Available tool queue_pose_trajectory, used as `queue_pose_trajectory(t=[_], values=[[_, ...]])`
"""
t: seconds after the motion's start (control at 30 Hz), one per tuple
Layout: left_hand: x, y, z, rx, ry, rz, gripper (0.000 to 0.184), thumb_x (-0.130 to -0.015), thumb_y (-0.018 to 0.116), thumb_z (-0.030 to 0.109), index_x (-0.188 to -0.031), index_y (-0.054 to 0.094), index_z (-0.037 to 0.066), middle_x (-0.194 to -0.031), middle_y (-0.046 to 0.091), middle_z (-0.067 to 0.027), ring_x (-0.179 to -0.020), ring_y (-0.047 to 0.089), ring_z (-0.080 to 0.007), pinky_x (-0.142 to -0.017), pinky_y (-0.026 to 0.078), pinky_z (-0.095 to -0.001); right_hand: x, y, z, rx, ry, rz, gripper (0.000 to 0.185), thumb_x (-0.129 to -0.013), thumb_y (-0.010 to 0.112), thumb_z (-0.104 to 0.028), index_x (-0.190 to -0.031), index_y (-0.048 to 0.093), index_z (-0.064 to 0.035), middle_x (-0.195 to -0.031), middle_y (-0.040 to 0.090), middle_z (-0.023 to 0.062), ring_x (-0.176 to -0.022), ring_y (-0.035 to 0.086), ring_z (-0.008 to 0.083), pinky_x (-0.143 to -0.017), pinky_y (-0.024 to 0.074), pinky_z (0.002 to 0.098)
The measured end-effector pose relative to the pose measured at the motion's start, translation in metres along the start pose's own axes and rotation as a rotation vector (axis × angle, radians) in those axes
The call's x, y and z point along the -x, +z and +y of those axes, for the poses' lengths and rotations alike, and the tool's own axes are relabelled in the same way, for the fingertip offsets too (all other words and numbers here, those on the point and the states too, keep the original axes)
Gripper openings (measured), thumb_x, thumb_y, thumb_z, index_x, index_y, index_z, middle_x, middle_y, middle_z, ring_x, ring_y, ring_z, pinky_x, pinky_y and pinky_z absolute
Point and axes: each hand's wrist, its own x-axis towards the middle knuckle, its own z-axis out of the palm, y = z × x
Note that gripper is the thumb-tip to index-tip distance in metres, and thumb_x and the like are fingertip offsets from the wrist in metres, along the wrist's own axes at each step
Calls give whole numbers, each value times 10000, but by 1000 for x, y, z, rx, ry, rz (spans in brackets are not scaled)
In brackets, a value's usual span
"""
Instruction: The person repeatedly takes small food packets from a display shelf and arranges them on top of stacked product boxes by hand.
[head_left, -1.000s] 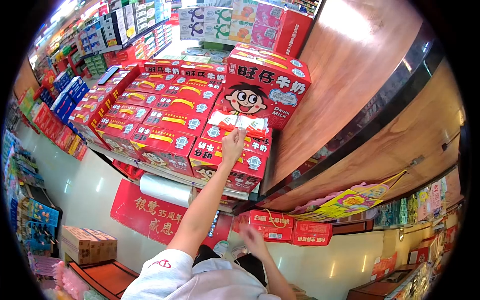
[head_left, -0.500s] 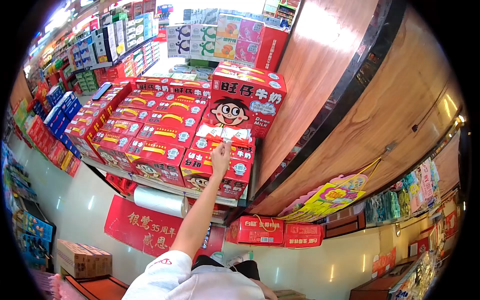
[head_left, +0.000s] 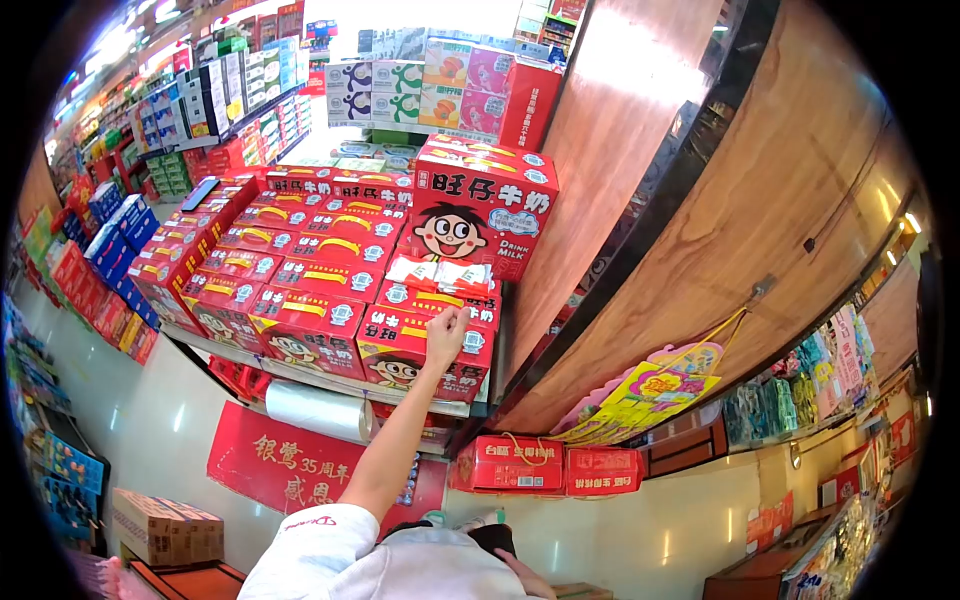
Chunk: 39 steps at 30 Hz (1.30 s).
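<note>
My left hand (head_left: pixel 445 337) is closed, fingers curled together, above the front right carton of red milk cartons (head_left: pixel 385 335). Whatever is between its fingertips, if anything, is too small to make out. Just beyond it, small white-and-red packets (head_left: pixel 437 275) lie on the carton top. A larger red milk carton (head_left: pixel 485 210) with a cartoon face stands upright behind the packets. Low at the bottom edge, part of my right forearm (head_left: pixel 527 580) shows beside dark clothing; the fingers of that hand are hidden.
A dark phone-like object (head_left: pixel 200 194) lies on the left cartons. A wooden panel (head_left: pixel 620 150) rises on the right. A white plastic roll (head_left: pixel 318 410) is mounted below the shelf edge. Red boxes (head_left: pixel 515 465) stand on the floor, and a cardboard carton (head_left: pixel 165 527) is at lower left.
My left hand has drawn back from the packets toward me, its fingers now more curled. The packets stay on the carton. The view has shifted slightly.
</note>
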Motion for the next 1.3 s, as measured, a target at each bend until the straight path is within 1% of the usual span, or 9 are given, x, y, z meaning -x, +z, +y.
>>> queue_pose_trajectory(t=[0.43, 0.53, 0.73, 0.87, 0.93, 1.0, 1.07, 1.17, 1.3], values=[[-4, -2, 0, -17, 51, 3, 369, -925, 660, 256, -698, 565, -19, -498, 354, -13, -498, 325, -71, -455, 281, -321, -11, -16, 8, 7, -74, 86, 436, -892, 646, -33, -1301, 499, -7, -984, 692, 76, -888, 637, 151, -789, 509, 274], [-3, -1, -6, 9, 20, -8, 353, -933, 650, 255, -721, 575, -18, -496, 366, -8, -498, 329, -68, -453, 284, -315, -20, -10, 21, -51, -257, 266, 443, -889, 647, -30, -1304, 497, -4, -984, 693, 78, -892, 639, 154, -792, 510, 274], [28, -1, 6, 133, 30, 114, 321, -965, 603, 230, -772, 565, -24, -553, 441, -25, -538, 375, -63, -477, 313, -293, -2, 30, -79, -4, -486, 670, 309, -934, 611, -157, -1216, 580, -33, -913, 687, 45, -813, 599, 101, -726, 461, 243], [114, 7, 37, 239, 84, 142, 282, -998, 488, 154, -782, 522, -24, -705, 519, -84, -667, 505, -139, -603, 411, -309, 3, 41, -81, -94, -535, 747, 284, -956, 607, -202, -1187, 610, -36, -907, 685, 31, -798, 593, 100, -718, 458, 238], [176, 14, 52, 412, 43, -5, 268, -971, 512, 190, -779, 540, 5, -737, 523, -49, -665, 492, -138, -604, 384, -288, 11, 58, -85, -172, -575, 771, 244, -964, 607, -215, -1129, 646, -40, -901, 683, 23, -787, 587, 88, -709, 456, 231], [233, 36, 62, 733, 26, -170, 80, -873, 549, 33, -804, 583, 13, -749, 543, -43, -665, 503, -118, -581, 382, -255, 11, 59, -76, -148, -580, 827, 229, -970, 603, -233, -1067, 675, -38, -891, 680, 16, -796, 593, 81, -697, 455, 225], [284, 41, 73, 478, 16, -527, 36, -841, 614, 15, -875, 616, 26, -787, 583, -52, -694, 539, -101, -609, 435, -254, 20, 64, -73, -124, -623, 850, 228, -973, 600, -233, -1042, 683, -33, -890, 677, 20, -803, 598, 83, -701, 457, 231], [316, 48, 92, 500, -54, -905, 118, -842, 684, 85, -942, 635, 45, -818, 608, -50, -713, 570, -101, -649, 477, -268, 31, 64, -59, -146, -694, 954, 225, -973, 597, -224, -1033, 687, -26, -884, 675, 26, -795, 595, 90, -698, 454, 235], [326, 61, 81, 414, -113, -1045, 176, -878, 690, 181, -977, 630, 47, -792, 589, -36, -717, 568, -133, -669, 479, -292, 49, 66, -46, -278, -758, 1052, 224, -976, 592, -172, -1063, 672, 18, -900, 670, 48, -801, 573, 97, -719, 448, 232]])
